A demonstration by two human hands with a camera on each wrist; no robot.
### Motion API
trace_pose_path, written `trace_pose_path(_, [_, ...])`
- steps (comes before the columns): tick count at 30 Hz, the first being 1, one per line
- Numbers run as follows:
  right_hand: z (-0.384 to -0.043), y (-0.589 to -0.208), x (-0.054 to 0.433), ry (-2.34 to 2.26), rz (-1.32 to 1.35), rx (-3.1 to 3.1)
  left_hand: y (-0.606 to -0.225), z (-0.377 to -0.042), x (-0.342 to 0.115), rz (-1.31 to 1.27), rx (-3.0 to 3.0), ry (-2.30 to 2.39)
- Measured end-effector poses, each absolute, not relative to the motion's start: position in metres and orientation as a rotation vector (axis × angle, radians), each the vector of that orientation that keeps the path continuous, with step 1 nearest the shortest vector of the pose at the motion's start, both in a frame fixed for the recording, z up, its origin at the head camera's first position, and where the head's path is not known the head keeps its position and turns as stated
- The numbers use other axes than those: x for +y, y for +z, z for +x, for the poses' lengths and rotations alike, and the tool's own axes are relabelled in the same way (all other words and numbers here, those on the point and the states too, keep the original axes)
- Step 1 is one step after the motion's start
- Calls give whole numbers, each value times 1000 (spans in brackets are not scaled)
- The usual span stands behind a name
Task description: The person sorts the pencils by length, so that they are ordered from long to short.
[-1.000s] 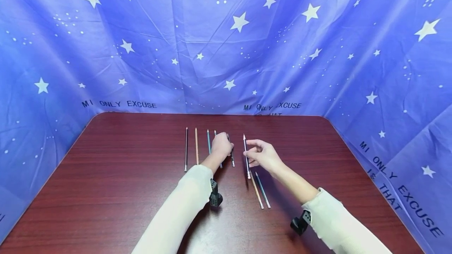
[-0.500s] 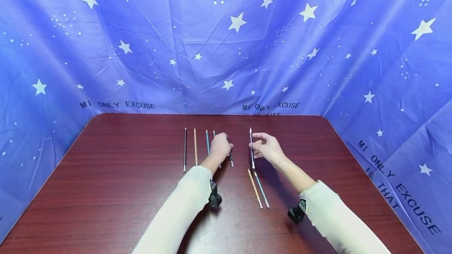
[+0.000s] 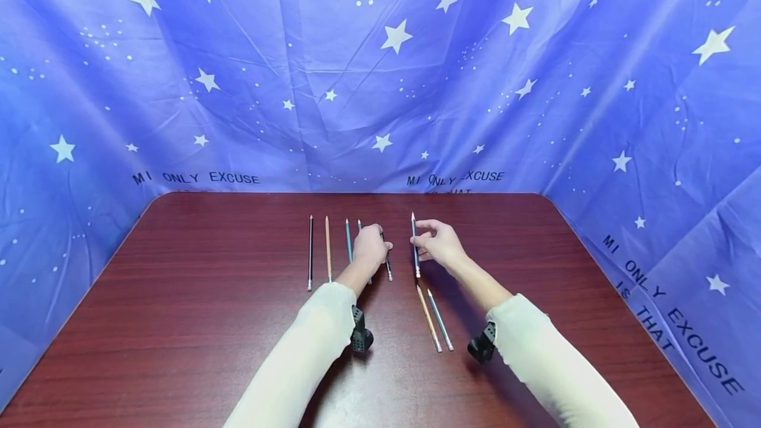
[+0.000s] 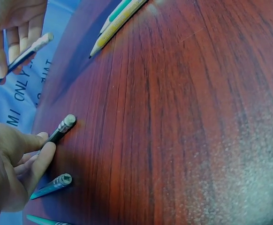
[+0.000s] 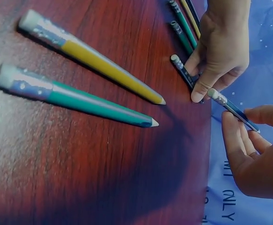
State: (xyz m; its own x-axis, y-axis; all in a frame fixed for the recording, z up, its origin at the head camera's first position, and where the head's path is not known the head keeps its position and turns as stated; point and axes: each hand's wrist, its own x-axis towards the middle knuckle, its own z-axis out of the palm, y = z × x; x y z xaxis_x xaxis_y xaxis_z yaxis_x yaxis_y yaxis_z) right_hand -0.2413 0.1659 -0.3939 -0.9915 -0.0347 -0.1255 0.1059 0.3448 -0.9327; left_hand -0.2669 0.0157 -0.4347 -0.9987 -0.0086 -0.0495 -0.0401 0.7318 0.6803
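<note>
My left hand [image 3: 370, 248] pinches a black pencil [image 4: 57, 134] between thumb and fingers, at the right end of a row of pencils. The eraser end of that pencil points back toward me, and the hand covers its front part. Off to the right, my right hand [image 3: 442, 244] holds a dark blue pencil [image 3: 415, 253] between thumb and fingertips, raised over the table with its tip pointing away. In the right wrist view its white eraser end [image 5: 216, 96] comes close to the left hand's thumb.
Left of the left hand lie a black pencil [image 3: 310, 253], a yellow one [image 3: 328, 246] and two green ones [image 3: 348, 238], roughly parallel. Nearer me, a yellow pencil [image 5: 103, 68] and a green pencil [image 5: 99, 104] lie side by side on the dark red table [image 3: 178, 322]. A starry blue curtain [image 3: 333, 131] surrounds the table.
My right hand first carries the dark blue pencil away from me and to the right, then brings it back left toward the left hand. The left hand stays on its pencil.
</note>
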Motion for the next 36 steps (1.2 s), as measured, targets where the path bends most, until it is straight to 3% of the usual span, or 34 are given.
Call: trace_pose_path(36, [-259, -427, 147, -1685, 208, 2452, -438, -266, 17, -131, 2825, 1243])
